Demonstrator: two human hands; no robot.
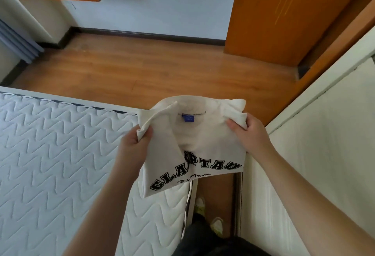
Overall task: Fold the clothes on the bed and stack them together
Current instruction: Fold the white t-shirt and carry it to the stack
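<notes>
Head view: cream T-shirt (194, 144) with black lettering and blue neck label, held in the air at frame centre over the corner of the quilted mattress (50, 154). Left hand (135, 141) and right hand (246, 132) each pinch a bunched shoulder. Folding apparently just starting; no stack visible.

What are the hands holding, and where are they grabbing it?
A white shirt with black letters. The left hand grips its left upper edge, the right hand its right upper edge, on either side of the collar.
</notes>
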